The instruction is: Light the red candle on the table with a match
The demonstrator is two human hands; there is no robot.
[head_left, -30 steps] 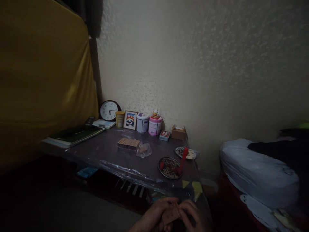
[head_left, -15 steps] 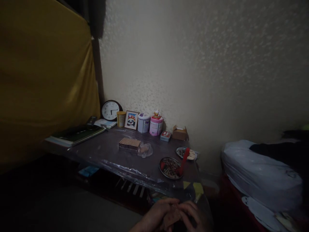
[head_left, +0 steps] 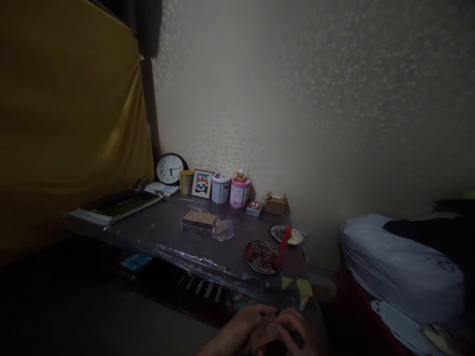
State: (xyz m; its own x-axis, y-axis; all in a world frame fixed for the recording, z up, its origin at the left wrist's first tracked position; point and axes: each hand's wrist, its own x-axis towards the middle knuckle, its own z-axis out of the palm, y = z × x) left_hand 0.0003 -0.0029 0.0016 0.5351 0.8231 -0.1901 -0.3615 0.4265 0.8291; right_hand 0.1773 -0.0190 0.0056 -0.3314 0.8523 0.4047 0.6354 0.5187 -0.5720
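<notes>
At the bottom of the head view, in front of the table's near edge, my left hand (head_left: 243,327) and my right hand (head_left: 295,329) are close together. Both have their fingers closed on a small tan, flat-faced piece (head_left: 262,337) that looks like cardboard. My left hand grips it from the left, and the fingertips of my right hand pinch its upper right side. Dim light and the fingers hide part of it, so its exact kind is unclear. Beyond the hands, a round metal dish (head_left: 256,270) holds small dark and pale bits, with a red spoon-like tool (head_left: 284,247) resting in it.
A second dish (head_left: 275,237) with pale sticks (head_left: 295,237) lies behind. Mid-table are a row of thin tan pieces (head_left: 199,220) and a clear plastic bag (head_left: 223,230). Tins (head_left: 220,190), a clock (head_left: 170,169) and an open carton (head_left: 276,204) line the wall.
Hardly anything differs. Both hands keep their place and their hold on the tan piece, which is tilted very slightly differently. Objects on the table have not moved.
</notes>
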